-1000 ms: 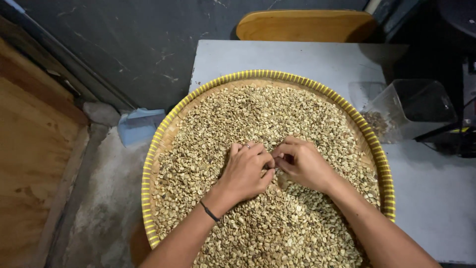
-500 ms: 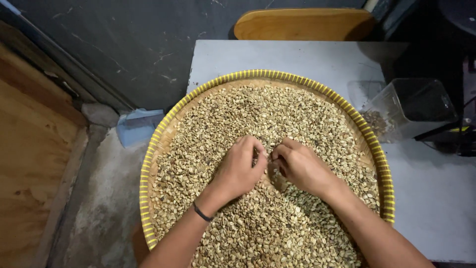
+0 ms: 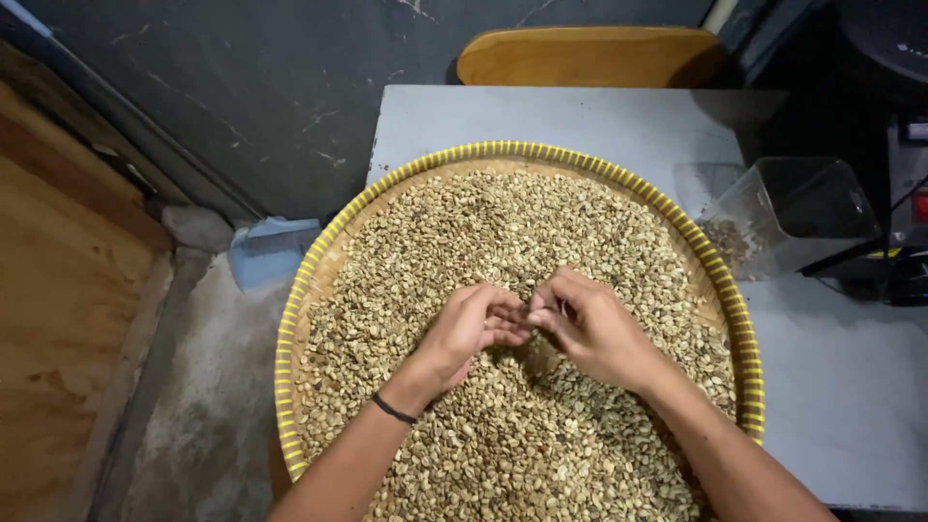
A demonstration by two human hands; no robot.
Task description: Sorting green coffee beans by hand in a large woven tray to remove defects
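Note:
A wide round woven tray with a yellow rim (image 3: 290,319) lies on a grey table and is filled with pale green-beige beans (image 3: 483,222). Both hands meet over the middle of the bean pile. My left hand (image 3: 464,333) is turned palm up and cupped, fingers curled, with a dark band on its wrist. My right hand (image 3: 590,329) has its fingertips pinched together right at the left hand's fingers. Whether beans lie in the cupped palm is hidden by the fingers.
A clear plastic container (image 3: 788,213) with some dark bits at its bottom lies tilted on the grey table (image 3: 841,377) right of the tray. A wooden chair back (image 3: 590,56) stands behind. A blue dustpan-like thing (image 3: 271,246) rests on the floor at left.
My left hand has rolled from palm down on the beans to palm up and cupped. My right hand's fingers have lifted off the pile and come to the left hand.

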